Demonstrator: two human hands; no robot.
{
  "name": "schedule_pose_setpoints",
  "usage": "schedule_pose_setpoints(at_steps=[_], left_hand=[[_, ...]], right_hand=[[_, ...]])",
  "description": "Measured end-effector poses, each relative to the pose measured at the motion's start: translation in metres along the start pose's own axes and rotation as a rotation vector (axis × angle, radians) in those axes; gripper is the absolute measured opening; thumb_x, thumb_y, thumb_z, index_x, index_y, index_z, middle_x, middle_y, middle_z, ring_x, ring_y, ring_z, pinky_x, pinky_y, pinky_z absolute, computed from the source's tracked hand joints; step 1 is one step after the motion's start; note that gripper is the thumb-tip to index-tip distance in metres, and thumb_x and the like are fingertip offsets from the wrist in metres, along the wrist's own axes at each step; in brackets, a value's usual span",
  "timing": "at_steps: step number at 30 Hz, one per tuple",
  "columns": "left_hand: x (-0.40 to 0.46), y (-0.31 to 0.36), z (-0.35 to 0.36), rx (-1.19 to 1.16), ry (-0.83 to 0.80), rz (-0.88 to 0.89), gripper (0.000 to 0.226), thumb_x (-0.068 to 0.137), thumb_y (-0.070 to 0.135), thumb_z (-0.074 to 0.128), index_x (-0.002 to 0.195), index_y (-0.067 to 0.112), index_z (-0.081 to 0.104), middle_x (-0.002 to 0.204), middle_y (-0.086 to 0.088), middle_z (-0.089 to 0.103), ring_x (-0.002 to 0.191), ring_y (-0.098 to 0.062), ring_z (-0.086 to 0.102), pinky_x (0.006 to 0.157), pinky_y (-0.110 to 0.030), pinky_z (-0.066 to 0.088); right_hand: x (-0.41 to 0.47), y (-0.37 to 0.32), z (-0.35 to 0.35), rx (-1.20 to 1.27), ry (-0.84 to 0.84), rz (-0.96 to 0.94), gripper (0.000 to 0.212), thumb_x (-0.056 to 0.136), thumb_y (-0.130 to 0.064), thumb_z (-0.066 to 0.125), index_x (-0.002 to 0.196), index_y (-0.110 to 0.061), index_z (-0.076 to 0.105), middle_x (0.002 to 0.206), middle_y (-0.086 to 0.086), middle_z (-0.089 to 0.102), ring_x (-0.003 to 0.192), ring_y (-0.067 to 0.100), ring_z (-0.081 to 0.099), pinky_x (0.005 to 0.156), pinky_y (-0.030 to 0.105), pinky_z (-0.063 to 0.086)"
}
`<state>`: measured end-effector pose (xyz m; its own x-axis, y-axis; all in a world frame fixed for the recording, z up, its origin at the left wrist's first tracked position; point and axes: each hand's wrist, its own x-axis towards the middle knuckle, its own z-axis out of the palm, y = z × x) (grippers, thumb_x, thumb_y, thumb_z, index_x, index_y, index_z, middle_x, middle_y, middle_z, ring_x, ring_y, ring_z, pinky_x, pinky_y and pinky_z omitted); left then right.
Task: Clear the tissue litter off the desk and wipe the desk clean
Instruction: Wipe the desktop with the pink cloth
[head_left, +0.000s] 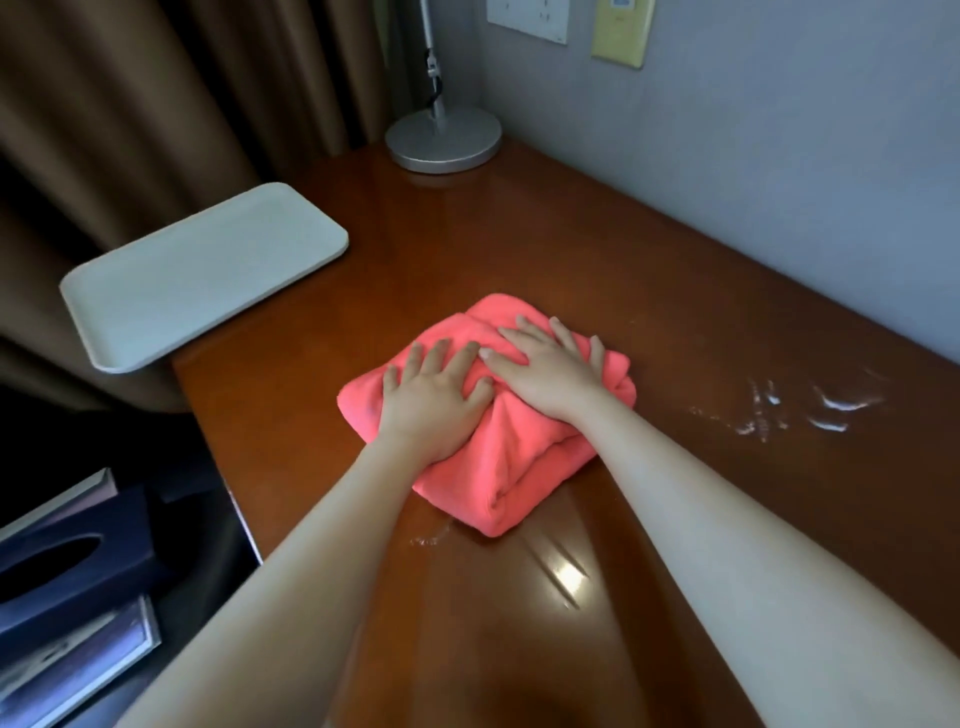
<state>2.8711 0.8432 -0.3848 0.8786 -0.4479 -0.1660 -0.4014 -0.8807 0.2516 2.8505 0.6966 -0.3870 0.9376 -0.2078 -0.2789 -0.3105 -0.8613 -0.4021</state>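
The brown desk (597, 270) is carrying a white tray (202, 275) at its left edge, and a folded pink cloth (498, 457) is lying in its middle, with the left hand (434, 397) and right hand (550, 366) pressing flat on it, fingers spread, near white smears (795, 410) at the right.

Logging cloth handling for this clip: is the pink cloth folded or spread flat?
Folded. The pink cloth sits as a thick bundle with layered edges on the desk, both hands pressing on it.

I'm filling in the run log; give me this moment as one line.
phase: wiping | both hands, left and right, flat on folded pink cloth | white smears on desk at right
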Motion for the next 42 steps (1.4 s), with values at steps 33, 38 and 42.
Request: schedule_pose_setpoints(at_steps=[33, 38, 42], left_hand=[[-0.016, -0.115, -0.021, -0.159, 0.15, -0.237, 0.05, 0.098, 0.044, 0.027, 0.146, 0.031, 0.028, 0.156, -0.001, 0.021, 0.146, -0.028, 0.007, 0.116, -0.047, 0.006], [-0.044, -0.103, -0.01, -0.162, 0.184, -0.346, 0.05, 0.097, 0.044, 0.026, 0.146, 0.031, 0.029, 0.156, -0.002, 0.02, 0.145, -0.028, 0.007, 0.115, -0.049, 0.006], [-0.074, -0.079, 0.001, -0.186, 0.215, -0.444, 0.05, 0.097, 0.043, 0.027, 0.145, 0.032, 0.028, 0.157, -0.003, 0.019, 0.145, -0.029, 0.007, 0.115, -0.049, 0.006]], right_hand=[[0.048, -0.14, 0.04, -0.025, -0.076, -0.09, 0.057, 0.094, -0.061, 0.026, 0.146, -0.04, 0.026, 0.157, -0.017, 0.009, 0.146, 0.017, -0.007, 0.111, 0.057, -0.009], [0.026, -0.138, 0.047, -0.058, -0.086, -0.186, 0.054, 0.095, -0.058, 0.028, 0.146, -0.04, 0.027, 0.157, -0.018, 0.01, 0.147, 0.017, -0.006, 0.111, 0.057, -0.011], [0.002, -0.126, 0.05, -0.08, -0.115, -0.276, 0.053, 0.095, -0.057, 0.028, 0.145, -0.041, 0.027, 0.157, -0.018, 0.012, 0.147, 0.016, -0.006, 0.111, 0.056, -0.011]])
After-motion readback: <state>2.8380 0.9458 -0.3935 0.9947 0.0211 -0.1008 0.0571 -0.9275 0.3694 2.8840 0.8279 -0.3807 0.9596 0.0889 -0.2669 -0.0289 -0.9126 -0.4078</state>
